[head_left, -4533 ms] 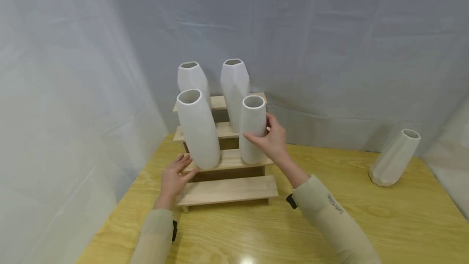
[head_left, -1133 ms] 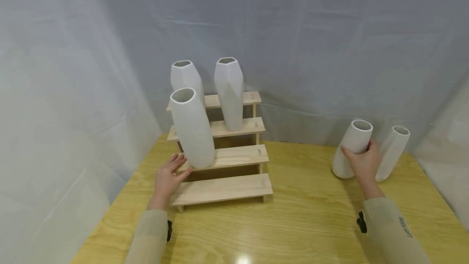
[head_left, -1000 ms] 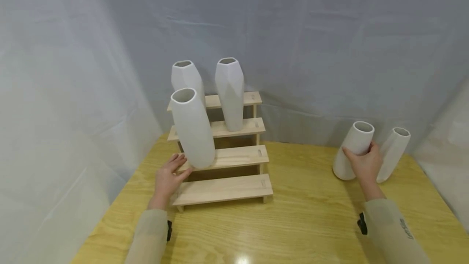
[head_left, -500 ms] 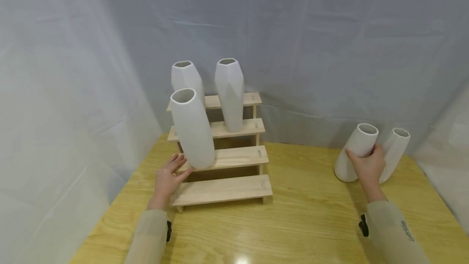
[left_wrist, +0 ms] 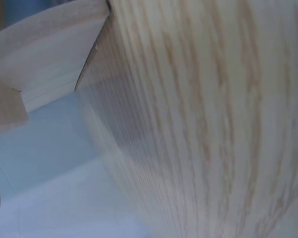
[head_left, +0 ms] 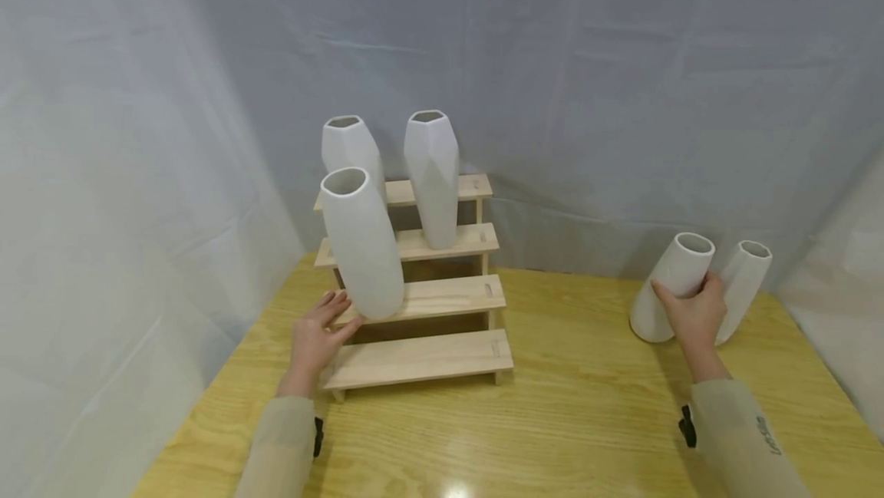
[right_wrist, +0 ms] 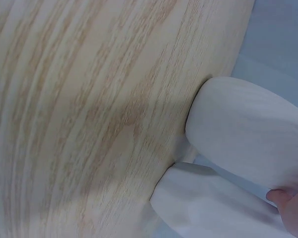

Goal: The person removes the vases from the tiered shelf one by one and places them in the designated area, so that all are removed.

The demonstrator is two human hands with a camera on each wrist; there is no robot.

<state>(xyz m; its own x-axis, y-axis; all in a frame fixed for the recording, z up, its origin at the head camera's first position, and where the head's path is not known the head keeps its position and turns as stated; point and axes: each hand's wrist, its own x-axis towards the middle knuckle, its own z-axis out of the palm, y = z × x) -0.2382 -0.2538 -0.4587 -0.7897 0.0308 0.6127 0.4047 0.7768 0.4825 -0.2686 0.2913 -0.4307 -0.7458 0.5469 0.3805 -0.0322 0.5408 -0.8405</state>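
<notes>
In the head view, my right hand grips a smooth white vase, thumb on its near side. The vase stands on the table at the right, beside a faceted white vase partly hidden behind the hand. The right wrist view shows both bases on the wood. My left hand holds the left end of the stepped wooden display stand, fingers at the board's end and thumb along its front. Just beside it, a tall smooth white vase stands on the second board from the bottom.
Two angular vases stand farther back on the stand: a right one and a left one, partly covered by the smooth vase. The wooden table extends around the stand. Pale sheeting hangs behind and at both sides.
Since the oldest frame, my right hand has carried the smooth vase from the stand to the table at the right, beside the faceted one. It shifted slightly right more recently. The left hand stayed.
</notes>
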